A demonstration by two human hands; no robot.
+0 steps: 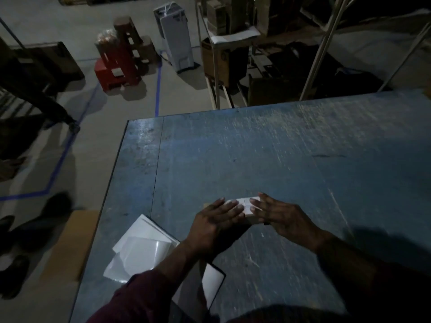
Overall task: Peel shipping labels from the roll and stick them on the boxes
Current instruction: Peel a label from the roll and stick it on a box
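Near the middle bottom of the frame, on the blue desk [279, 148], I see a small box [250, 219] with a white label [243, 205] on its top. Both hands are flat on it. My left hand [215, 223] has straight fingers lying across the left part of the label. My right hand [277, 216] has straight fingers on the right part. Neither hand grips anything; they only press down. The fingertips of the two hands almost meet over the middle of the label.

The box lies with its long side going left to right in the frame, so each hand covers one end. It sits right under the fingers, just past the palms, toward the top of the frame. Both hands are about as near to it as each other.

Down and to the left of the box lie white label sheets [142, 250], partly under my left arm. It is dark, so I think these are the label stock, but I cannot be sure.

I judge the label is being rubbed flat. The left hand is nearer the sheets for the next one.
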